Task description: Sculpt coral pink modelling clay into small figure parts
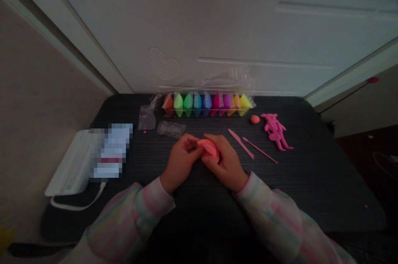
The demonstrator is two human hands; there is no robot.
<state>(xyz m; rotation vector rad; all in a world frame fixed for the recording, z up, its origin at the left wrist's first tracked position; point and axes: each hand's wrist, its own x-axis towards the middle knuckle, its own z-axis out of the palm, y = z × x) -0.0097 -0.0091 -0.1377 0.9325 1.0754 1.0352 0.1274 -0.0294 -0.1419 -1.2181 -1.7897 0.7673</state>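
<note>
- Head view: at the centre of the frame, just below the middle, I see both hands meet around a lump of coral-pink clay, folded and creased on top.
- The left hand pinches the lump's left edge between thumb and fingers.
- The right hand curls round its right side, fingers over the far edge and thumb against the near side.
- Right of the hands, a pink plastic knife and a thin pink stick tool slant down toward the right, near each other on the dark tabletop.
- Beyond them sit a small orange-coral ball and, just beside it, a bright pink figure with long legs, lying flat.
- Across the upper middle of the tabletop runs a row of coloured clay packets, red-brown at the left end to yellow at the right, in clear plastic.
- Two crumpled clear wrappers lie below its left end.
- At the left of the frame, a phone, its screen pixelated, overlaps a white box-like object; a white cable loops below.
</note>
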